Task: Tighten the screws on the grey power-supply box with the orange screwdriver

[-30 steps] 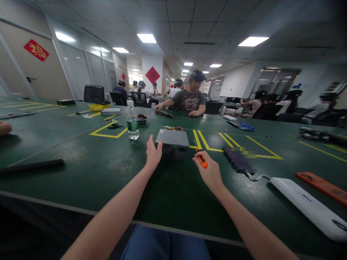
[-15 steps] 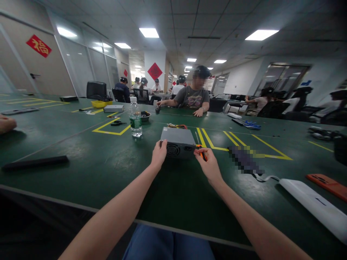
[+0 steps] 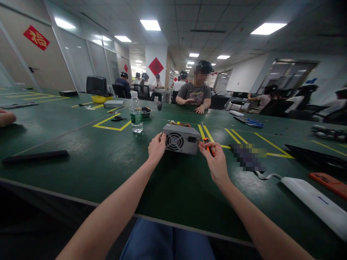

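Observation:
A grey computer power supply (image 3: 181, 139) is in front of me, its fan grille and power socket turned toward me. Coloured cables (image 3: 180, 124) show behind its far edge. My left hand (image 3: 157, 147) grips the left side of the case, thumb near the front corner. At the right side, my right hand (image 3: 215, 157) is closed around a screwdriver (image 3: 208, 146) with an orange and black handle. Its fingertips also touch the case's right edge. The screwdriver's shaft points away from me, beyond the power supply.
A water bottle (image 3: 136, 113) stands left of the power supply, by a metal bowl (image 3: 146, 112). On the right lie a white power bank (image 3: 316, 202) and an orange phone (image 3: 329, 183). A black bar (image 3: 35, 157) lies at left. A co-worker (image 3: 193, 94) sits opposite.
The power supply has tipped up, so its fan face shows more fully. Both my hands moved with it. The co-worker's hand has left the small black object and drawn in toward the body.

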The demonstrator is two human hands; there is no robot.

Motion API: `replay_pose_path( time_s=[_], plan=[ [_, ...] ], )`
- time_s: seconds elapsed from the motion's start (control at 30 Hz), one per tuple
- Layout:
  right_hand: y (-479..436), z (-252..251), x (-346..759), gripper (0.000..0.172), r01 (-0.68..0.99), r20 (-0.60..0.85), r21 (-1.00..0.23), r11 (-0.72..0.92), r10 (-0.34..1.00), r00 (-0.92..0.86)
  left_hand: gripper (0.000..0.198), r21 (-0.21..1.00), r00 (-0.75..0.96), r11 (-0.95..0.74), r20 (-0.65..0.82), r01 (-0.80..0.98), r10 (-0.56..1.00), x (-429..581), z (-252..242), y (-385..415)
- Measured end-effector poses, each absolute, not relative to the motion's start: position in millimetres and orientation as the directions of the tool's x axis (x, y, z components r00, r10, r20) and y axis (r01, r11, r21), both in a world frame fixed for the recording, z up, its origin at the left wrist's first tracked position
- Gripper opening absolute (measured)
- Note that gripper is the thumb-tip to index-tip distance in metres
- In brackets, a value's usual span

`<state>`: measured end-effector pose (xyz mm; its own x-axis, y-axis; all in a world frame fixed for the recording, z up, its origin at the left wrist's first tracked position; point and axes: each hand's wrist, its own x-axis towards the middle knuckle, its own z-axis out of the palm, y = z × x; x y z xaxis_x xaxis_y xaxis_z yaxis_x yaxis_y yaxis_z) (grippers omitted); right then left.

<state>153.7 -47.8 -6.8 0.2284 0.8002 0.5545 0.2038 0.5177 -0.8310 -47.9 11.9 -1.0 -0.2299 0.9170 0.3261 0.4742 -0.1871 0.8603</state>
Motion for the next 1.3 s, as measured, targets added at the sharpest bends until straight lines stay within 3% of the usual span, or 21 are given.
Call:
replay_pose_path(
  time_s=[0.27, 0.67, 0.77, 0.83, 0.9, 1.0, 1.1, 1.2, 1.3],
  plan=[
    [-49, -3, 150, 0.021, 0.112, 0.526, -0.851, 0.514, 0.822, 0.219, 0.039, 0.808, -0.233, -0.145, 0.328, 0.571, 0.915, -52, 3, 9],
    [-43, -19, 153, 0.021, 0.201, 0.482, -0.874, 0.442, 0.841, 0.247, 0.032, 0.824, -0.176, -0.164, 0.302, 0.542, 0.937, -44, -11, 11],
    [-42, -20, 154, 0.018, 0.232, 0.480, -0.874, 0.427, 0.833, 0.274, 0.037, 0.851, -0.145, -0.144, 0.248, 0.506, 0.958, -41, -13, 9],
    [-43, -18, 156, 0.018, 0.263, 0.490, -0.867, 0.423, 0.819, 0.299, 0.043, 0.839, -0.168, -0.183, 0.307, 0.512, 0.937, -39, -12, 7],
    [-46, -14, 160, 0.021, 0.293, 0.504, -0.858, 0.421, 0.800, 0.325, 0.051, 0.751, -0.195, -0.301, 0.492, 0.587, 0.848, -38, -9, 3],
    [-56, -7, 164, 0.028, 0.434, 0.549, -0.814, 0.386, 0.757, 0.355, 0.055, 0.452, -0.043, -0.464, 0.750, 0.761, 0.660, -34, -2, -5],
    [-68, 1, 163, 0.042, 0.588, 0.615, -0.721, 0.368, 0.732, 0.295, 0.048, 0.192, 0.252, -0.582, 0.764, 0.790, 0.594, -25, 3, -12],
    [-79, 8, 159, 0.051, 0.673, 0.650, -0.637, 0.375, 0.731, 0.209, 0.050, 0.114, 0.387, -0.639, 0.711, 0.761, 0.587, -17, 1, -13],
    [-86, 13, 159, 0.047, 0.733, 0.677, -0.571, 0.370, 0.717, 0.166, 0.049, 0.147, 0.385, -0.645, 0.697, 0.750, 0.606, -15, -1, -10]
  ],
)
